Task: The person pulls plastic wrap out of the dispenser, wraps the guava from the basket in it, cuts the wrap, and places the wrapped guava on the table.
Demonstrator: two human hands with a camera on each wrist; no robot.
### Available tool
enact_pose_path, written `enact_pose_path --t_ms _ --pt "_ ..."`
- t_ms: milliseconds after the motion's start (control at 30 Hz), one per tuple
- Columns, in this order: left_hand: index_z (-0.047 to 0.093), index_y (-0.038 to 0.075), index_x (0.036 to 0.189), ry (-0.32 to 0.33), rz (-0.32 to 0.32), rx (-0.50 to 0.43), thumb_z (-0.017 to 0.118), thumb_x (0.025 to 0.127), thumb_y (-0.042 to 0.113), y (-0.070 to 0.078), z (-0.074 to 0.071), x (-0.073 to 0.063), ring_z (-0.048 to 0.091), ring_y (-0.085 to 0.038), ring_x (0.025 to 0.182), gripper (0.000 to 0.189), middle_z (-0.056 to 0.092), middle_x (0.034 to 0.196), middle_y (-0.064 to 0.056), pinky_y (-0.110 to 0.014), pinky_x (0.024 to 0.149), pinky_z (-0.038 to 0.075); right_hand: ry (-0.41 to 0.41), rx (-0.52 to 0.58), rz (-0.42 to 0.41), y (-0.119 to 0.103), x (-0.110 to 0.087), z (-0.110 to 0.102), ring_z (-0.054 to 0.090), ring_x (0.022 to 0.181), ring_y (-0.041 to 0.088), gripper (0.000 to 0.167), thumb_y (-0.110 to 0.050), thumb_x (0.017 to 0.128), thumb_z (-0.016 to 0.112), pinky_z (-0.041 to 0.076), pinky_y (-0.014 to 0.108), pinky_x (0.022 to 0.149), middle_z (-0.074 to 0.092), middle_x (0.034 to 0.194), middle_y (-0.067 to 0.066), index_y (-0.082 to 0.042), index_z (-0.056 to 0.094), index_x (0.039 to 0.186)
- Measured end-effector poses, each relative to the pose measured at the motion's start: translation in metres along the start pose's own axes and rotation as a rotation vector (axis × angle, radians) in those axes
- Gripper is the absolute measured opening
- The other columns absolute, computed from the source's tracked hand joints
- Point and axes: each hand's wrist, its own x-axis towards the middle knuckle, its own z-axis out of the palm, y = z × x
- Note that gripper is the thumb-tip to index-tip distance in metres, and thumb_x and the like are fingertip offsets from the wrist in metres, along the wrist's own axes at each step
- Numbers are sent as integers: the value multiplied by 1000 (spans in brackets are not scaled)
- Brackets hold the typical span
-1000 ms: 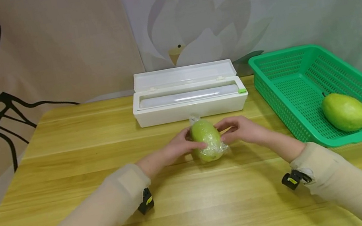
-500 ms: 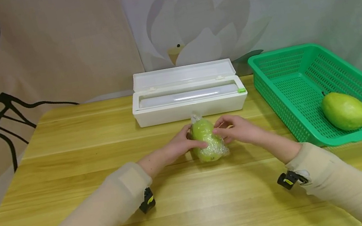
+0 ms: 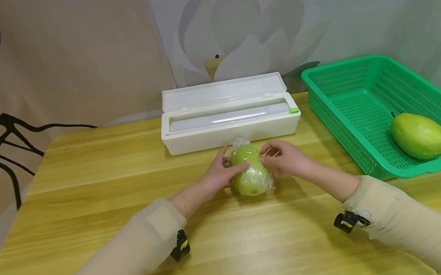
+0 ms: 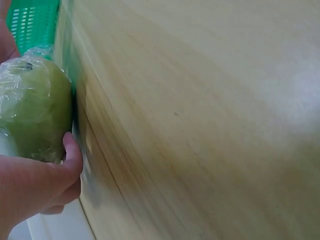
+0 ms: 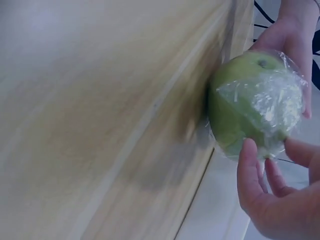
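A green mango [image 3: 250, 182] wrapped in clear plastic wrap [image 5: 280, 102] is at the middle of the wooden table. My left hand [image 3: 219, 173] holds it from the left, thumb laid across its top; the other fingers are partly hidden behind it. On the other side, my right hand [image 3: 288, 159] has its thumb and fingertips bent together at the film along the mango's right edge. In the left wrist view the mango [image 4: 37, 110] shows its dark stem spot under the wrinkled film. Loose film sticks out at the mango's far end.
Behind the mango stands a white wrap dispenser [image 3: 232, 134], lid raised, a roll of film [image 3: 229, 116] inside and a green slider at its right end. To the right, a green basket [image 3: 344, 135] holds another mango [image 3: 419, 135]. A printed curtain hangs behind the table.
My right hand has shifted slightly left and up along the mango's side. My left thumb has moved farther up it. The mango has turned a little, and more film shows at its far end.
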Motion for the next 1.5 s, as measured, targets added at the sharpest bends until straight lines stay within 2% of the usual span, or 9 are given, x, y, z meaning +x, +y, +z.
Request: enact_pose_path --t_ms 100,200,300,500,733,833,1033,1267,1500 --pt "5 2 149 35 -36 -70 52 92 34 0 -1 1 46 -37 124 80 30 146 -26 -41 96 49 17 -23 -4 -1 -1 -1 58 75 15 32 -12 94 53 58 34 68 59 103 20 8 53 119" --pt "24 -8 141 18 -53 -126 45 92 25 0 -3 1 52 -32 114 63 40 139 -27 -36 92 50 19 -50 6 -3 -3 -2 61 76 15 32 -13 95 50 58 33 69 63 103 22 9 56 118" --pt "39 -10 131 -11 -45 -123 45 91 18 -1 -6 1 54 -25 102 49 48 129 -25 -32 89 50 15 -90 15 -6 -3 -1 63 76 17 37 -22 97 49 58 34 70 65 100 22 8 59 115" --pt "30 2 137 -32 -48 -99 54 92 26 1 -6 -3 51 -32 118 56 43 136 -22 -39 97 49 -3 -189 73 -11 -4 2 64 78 25 53 -42 95 47 57 37 73 65 92 18 7 60 111" --pt "25 9 139 -36 -39 -91 57 93 29 5 -3 -6 55 -35 116 60 44 137 -25 -38 89 54 -2 -298 110 -12 -6 8 60 103 31 62 -49 89 55 53 38 84 61 116 23 7 56 117" --pt "25 8 139 -29 -44 -114 54 94 27 5 -1 -6 55 -35 116 57 44 136 -25 -39 90 53 -19 -300 117 -11 -6 8 58 108 34 64 -48 88 57 53 40 87 59 120 25 8 53 119" --pt "19 -5 141 -21 -81 -227 49 90 13 2 -3 -8 50 -35 116 62 42 132 -28 -43 99 47 -109 -127 124 0 -8 -1 60 101 32 61 -37 93 53 57 37 78 55 124 28 12 46 128" --pt "39 -9 132 -204 -106 -91 42 97 27 -2 -4 -7 55 -20 92 50 52 115 -20 -36 93 51 -224 92 95 15 -7 -9 61 82 14 55 -24 97 47 56 38 84 59 110 26 18 37 131" --pt "28 -4 135 -188 -69 -101 43 97 31 -2 -2 -5 52 -35 112 54 43 129 -28 -42 97 49 -285 253 123 17 -10 -10 63 81 13 54 -13 95 46 55 38 86 60 99 17 18 23 134"
